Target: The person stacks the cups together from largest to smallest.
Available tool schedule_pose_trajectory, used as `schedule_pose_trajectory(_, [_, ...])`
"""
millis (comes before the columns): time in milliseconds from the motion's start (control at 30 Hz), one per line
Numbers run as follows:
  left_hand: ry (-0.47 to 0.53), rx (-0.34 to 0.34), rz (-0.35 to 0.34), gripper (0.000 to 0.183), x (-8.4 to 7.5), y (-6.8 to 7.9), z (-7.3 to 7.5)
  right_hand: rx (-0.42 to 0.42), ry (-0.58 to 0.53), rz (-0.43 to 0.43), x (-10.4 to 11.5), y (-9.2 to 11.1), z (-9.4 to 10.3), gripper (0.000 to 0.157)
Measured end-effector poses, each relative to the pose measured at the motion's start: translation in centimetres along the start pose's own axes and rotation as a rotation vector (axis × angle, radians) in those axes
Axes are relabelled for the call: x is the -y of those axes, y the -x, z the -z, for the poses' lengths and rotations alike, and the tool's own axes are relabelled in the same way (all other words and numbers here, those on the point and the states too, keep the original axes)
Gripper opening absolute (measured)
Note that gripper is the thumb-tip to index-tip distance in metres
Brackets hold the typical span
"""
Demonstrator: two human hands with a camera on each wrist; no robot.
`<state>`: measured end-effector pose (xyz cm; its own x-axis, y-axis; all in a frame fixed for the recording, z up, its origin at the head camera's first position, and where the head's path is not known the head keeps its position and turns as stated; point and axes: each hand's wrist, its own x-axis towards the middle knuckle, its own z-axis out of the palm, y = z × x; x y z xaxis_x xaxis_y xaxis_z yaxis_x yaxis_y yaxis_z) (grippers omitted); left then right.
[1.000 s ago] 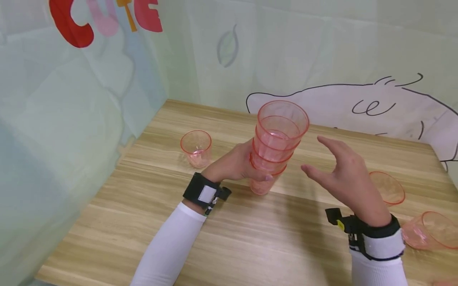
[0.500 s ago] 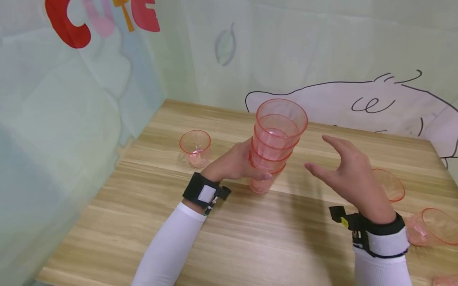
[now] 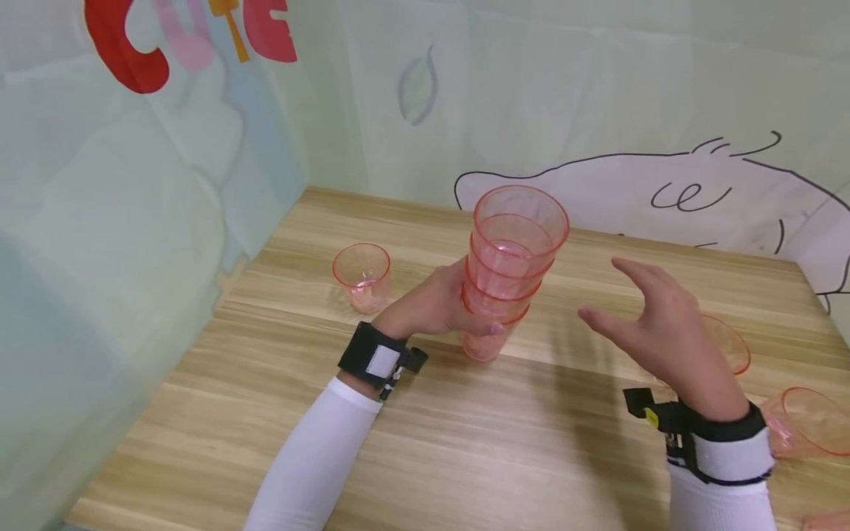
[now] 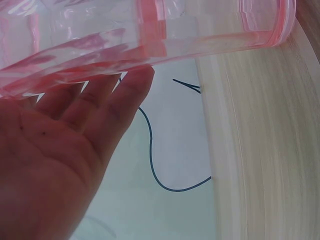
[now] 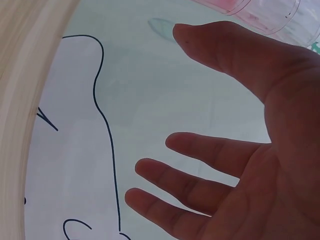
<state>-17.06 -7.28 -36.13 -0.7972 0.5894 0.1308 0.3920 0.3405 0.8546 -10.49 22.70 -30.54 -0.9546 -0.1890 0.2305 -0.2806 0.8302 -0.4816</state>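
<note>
My left hand [image 3: 441, 302] grips a stack of clear pink plastic cups [image 3: 511, 251] around its lower part, thumb across the near side. The stack leans slightly to the right, several red rims showing one above another. In the left wrist view the fingers [image 4: 125, 100] lie along the cup wall [image 4: 175, 45]. To the right of the stack my right hand [image 3: 671, 332] is held in the air, thumb and fingers spread apart around nothing. The right wrist view shows its palm and parted fingers [image 5: 185, 187], with part of the stack [image 5: 270, 15] at the top right.
A single pink cup [image 3: 362, 276] stands upright on the wooden table [image 3: 265, 413] at left. Another cup [image 3: 730, 343] is partly hidden behind my right hand. One more cup [image 3: 813, 424] is at the right edge, with a pink piece [image 3: 826, 521] below. Printed sheets [image 3: 564, 88] line the back.
My right hand has moved right, farther from the stack, still spread. My left hand keeps its grip on the stacked cups, nearly in place.
</note>
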Motion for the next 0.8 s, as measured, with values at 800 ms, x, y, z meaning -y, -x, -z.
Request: schedule_pose_trajectory(800, [-0.005,0.009,0.002,0.077,0.0,0.0,0.0,0.053,0.023,-0.042,-1.7,0.2,0.1,0.085])
